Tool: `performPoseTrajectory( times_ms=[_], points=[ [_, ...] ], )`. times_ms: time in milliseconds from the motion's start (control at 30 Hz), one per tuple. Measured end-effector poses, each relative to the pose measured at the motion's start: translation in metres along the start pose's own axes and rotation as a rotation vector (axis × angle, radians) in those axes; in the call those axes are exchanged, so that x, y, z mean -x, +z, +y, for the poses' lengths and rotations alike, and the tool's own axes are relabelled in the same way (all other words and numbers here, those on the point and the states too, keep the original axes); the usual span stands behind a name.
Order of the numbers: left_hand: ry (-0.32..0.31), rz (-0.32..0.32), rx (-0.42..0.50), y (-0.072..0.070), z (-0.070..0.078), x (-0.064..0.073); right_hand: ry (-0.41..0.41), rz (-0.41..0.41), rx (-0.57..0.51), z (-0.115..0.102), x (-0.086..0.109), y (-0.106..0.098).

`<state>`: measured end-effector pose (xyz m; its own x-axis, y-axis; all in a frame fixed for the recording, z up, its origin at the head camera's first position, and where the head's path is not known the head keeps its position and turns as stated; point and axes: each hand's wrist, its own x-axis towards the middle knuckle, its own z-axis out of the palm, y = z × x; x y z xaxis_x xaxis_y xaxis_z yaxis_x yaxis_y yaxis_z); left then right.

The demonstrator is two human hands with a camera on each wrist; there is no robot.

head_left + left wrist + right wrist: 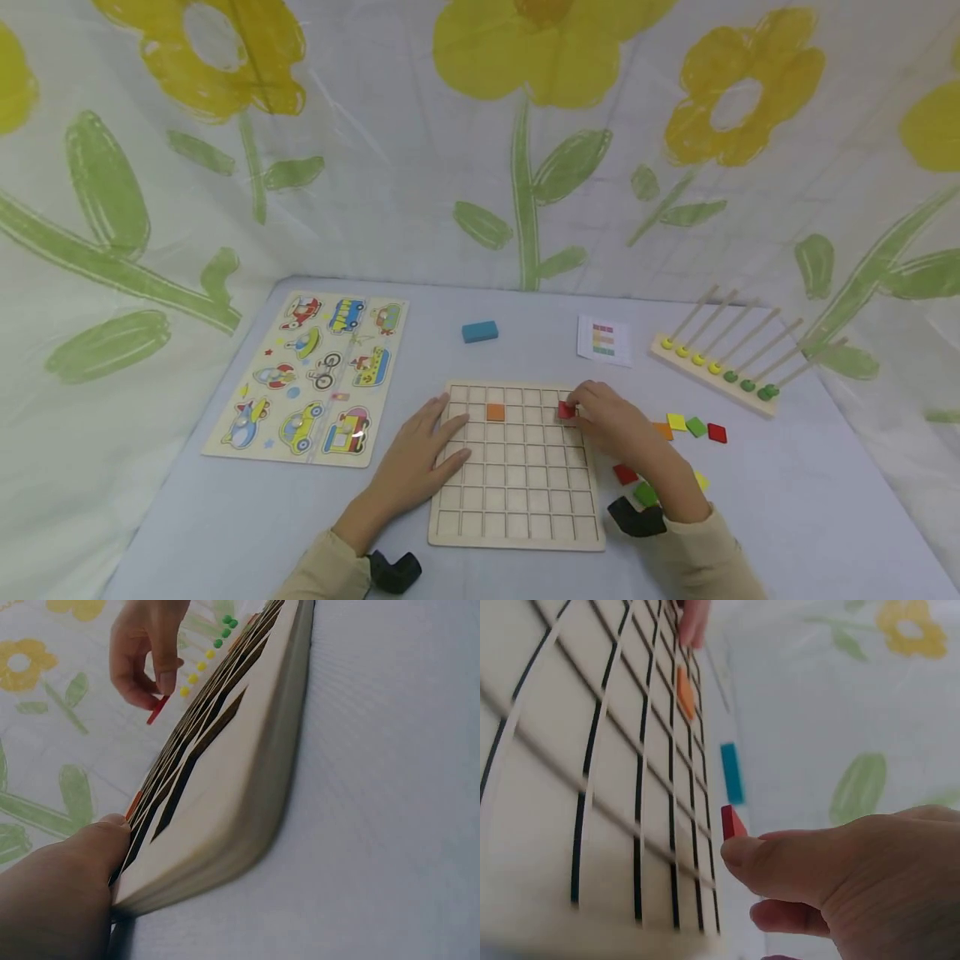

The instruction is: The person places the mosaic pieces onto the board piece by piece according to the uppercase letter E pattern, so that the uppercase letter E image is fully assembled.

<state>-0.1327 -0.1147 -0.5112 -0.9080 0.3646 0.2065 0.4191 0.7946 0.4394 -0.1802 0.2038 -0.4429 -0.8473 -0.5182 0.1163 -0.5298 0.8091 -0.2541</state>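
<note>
A wooden grid board (517, 479) lies on the table with one orange square tile (496, 412) in its second row from the top. My right hand (611, 421) pinches a red square tile (566, 410) above the board's upper right cells; in the left wrist view the red tile (157, 710) is held tilted, apart from the board. Resting on the board's left edge is my left hand (420, 454), fingers spread, with the thumb on the grid. In the right wrist view, thumb and fingers grip the red tile (732, 823) near the board's far side.
Loose red, green, yellow and orange tiles (677, 422) lie right of the board, some partly under the right forearm. A peg rack (712, 375) with beads stands farther right. A pattern card (604, 340) and a blue block (480, 332) lie behind; a picture puzzle (307, 379) lies left.
</note>
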Motion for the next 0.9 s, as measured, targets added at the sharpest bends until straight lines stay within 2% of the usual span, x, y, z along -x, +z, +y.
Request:
performPoseTrajectory(
  times_ms=[133, 400, 633, 900],
  points=[
    [-0.005, -0.004, 0.002, -0.001, 0.000, 0.000, -0.079, 0.003, -0.011, -0.017, -0.014, 0.006],
    [0.001, 0.003, 0.018, -0.004, 0.003, 0.000, -0.145, -0.031, -0.013, -0.034, -0.034, 0.018],
    [0.012, 0.011, 0.005, -0.002, 0.001, 0.000, -0.111, -0.077, -0.011, -0.040, -0.040, 0.024],
    [0.013, 0.018, 0.015, -0.004, 0.003, 0.000, -0.115, -0.080, -0.012, -0.042, -0.042, 0.025]
  ],
)
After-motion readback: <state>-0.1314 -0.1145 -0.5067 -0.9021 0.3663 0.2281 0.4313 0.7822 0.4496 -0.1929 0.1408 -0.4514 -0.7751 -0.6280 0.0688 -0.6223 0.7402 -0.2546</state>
